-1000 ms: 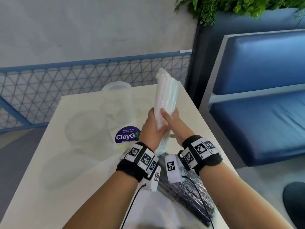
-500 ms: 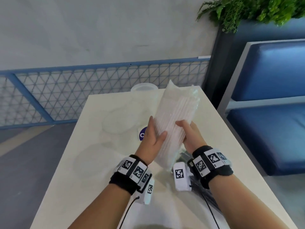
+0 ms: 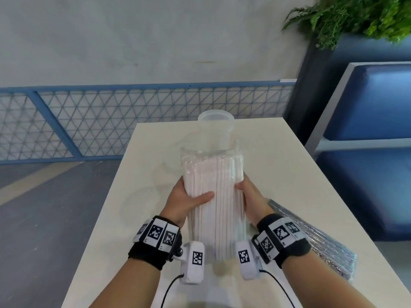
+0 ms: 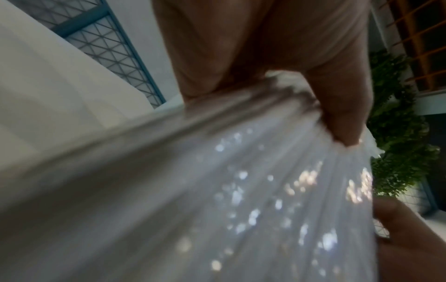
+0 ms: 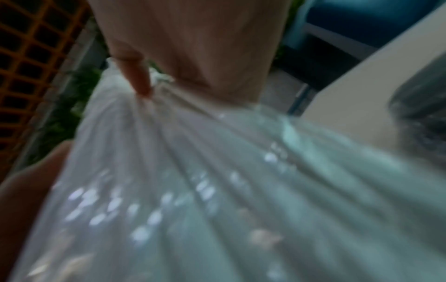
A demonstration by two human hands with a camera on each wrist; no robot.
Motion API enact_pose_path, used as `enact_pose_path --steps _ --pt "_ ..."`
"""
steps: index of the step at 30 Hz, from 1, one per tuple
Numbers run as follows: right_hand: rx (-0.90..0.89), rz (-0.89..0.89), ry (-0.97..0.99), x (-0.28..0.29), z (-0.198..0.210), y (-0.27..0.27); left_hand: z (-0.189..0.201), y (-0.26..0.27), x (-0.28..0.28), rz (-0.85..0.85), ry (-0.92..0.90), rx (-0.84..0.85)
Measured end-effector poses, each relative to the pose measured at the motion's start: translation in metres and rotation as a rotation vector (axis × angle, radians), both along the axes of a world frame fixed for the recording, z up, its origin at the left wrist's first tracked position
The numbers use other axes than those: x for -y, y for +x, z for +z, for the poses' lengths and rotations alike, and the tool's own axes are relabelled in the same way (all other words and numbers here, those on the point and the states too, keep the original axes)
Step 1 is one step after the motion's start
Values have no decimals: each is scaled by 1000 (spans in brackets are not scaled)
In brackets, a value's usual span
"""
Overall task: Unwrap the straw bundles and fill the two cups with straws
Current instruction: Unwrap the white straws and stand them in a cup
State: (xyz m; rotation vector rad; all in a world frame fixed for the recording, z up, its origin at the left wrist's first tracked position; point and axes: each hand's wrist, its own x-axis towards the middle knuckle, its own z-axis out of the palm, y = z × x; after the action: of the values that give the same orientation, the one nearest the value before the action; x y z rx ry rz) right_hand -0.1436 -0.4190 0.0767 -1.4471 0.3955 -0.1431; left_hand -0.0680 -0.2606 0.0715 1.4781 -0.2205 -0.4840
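Note:
A bundle of white straws (image 3: pixel 214 196) in clear plastic wrap stands upright between both hands above the white table (image 3: pixel 142 196). My left hand (image 3: pixel 189 196) grips its left side, thumb across the front. My right hand (image 3: pixel 246 194) grips its right side. Both wrist views are blurred and filled by the wrapped white straws (image 4: pixel 241 190) (image 5: pixel 193 190) with a thumb pressed on the wrap. A clear plastic cup (image 3: pixel 216 130) stands behind the bundle at the table's far end. A wrapped bundle of black straws (image 3: pixel 318 238) lies on the table under my right wrist.
Faint outlines of further clear plastic things show on the table left of the bundle, too faint to identify. A blue bench (image 3: pixel 367 163) stands right of the table. A blue mesh fence (image 3: pixel 111 121) runs behind it, and a plant (image 3: pixel 355 16) hangs at top right.
The white bundle has turned to face me flat and now sits square between both hands. The view has shifted, and the purple-labelled thing behind the hands is no longer visible.

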Motion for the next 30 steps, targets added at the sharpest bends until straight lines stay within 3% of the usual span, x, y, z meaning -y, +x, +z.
enact_pose_path --steps 3,6,12,22,30 --pt "203 -227 -318 -19 6 2 -2 0 -15 59 29 31" --pt "277 -336 -408 -36 12 8 -4 -1 -28 59 91 97" --pt "173 -403 -194 -57 9 23 -16 4 -46 87 160 166" --pt "103 -250 -57 -65 24 31 -15 14 -52 88 202 215" --pt "170 -221 56 -63 39 37 -17 20 -43 110 231 188"
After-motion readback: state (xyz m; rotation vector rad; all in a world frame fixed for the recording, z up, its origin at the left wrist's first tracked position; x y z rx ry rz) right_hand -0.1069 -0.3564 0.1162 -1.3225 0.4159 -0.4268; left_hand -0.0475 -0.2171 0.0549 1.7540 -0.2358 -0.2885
